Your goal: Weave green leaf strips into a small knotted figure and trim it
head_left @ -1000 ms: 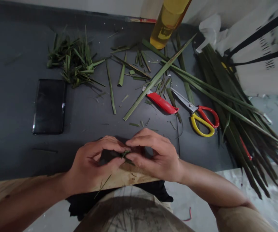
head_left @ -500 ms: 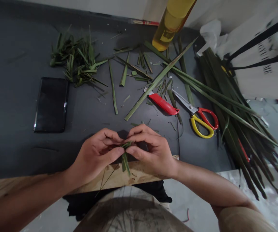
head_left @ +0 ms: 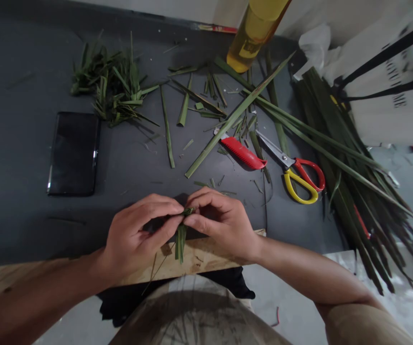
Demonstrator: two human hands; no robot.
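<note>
Between my two hands is a small folded green leaf piece (head_left: 180, 242), its loose strips hanging down over the wooden table edge. My left hand (head_left: 140, 232) pinches it between thumb and fingers from the left. From the right, my right hand (head_left: 224, 220) grips its top, thumb against curled fingers. The fingertips hide most of the fold. Beyond my right hand lie a red-handled craft knife (head_left: 244, 152) and scissors (head_left: 292, 177) with one red and one yellow handle loop.
A black phone (head_left: 73, 153) lies at left, below a heap of folded leaf pieces (head_left: 116, 88). Cut strips (head_left: 240, 115) litter the middle. A yellow bottle (head_left: 255, 36) stands at the back. Long leaves (head_left: 350, 177) and a white bag (head_left: 393, 96) are at right.
My left hand's fingers have straightened and shifted slightly on the leaf piece. The hanging strips have swung a little left and now show more of their width.
</note>
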